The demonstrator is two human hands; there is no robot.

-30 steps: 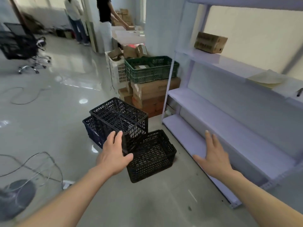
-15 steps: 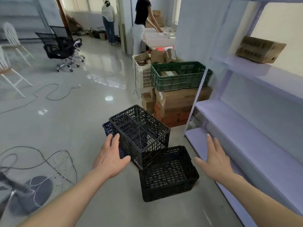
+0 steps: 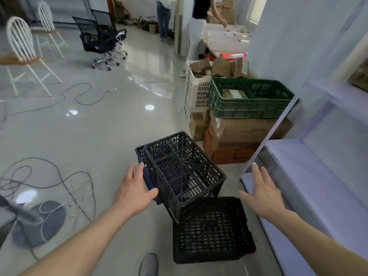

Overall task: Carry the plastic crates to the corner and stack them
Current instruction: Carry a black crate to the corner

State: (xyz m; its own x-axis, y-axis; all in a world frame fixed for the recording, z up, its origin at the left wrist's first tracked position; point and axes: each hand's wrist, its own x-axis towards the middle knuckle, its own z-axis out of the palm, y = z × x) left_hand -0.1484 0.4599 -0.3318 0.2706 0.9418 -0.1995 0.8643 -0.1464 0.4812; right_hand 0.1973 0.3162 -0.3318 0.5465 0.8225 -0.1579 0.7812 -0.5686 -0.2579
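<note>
Crates: upside-down black plastic grid crate (image 3: 183, 172) leaned on dark blue plastic crate (image 3: 142, 156) and open black plastic crate (image 3: 213, 232), all on grey floor (image 3: 111, 136) beside pale shelf (image 3: 298, 166).
Left hand (image 3: 133, 193): fingers straight, held nothing, just beside the blue crate.
Right hand (image 3: 262, 194): wide, held nothing, apart from the crates.
Good way: top crate probably best gripped on both sides, lifted level, not tipped.

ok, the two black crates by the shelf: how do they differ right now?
Pose: the upper black crate has its ribbed base facing up; the lower black crate lies open side up.
Height: the upper one sits raised, partly over a blue crate; the lower one rests on the floor.
Hands: the left hand is beside the upper one; none touches the lower one.
Both are black lattice plastic.
</note>
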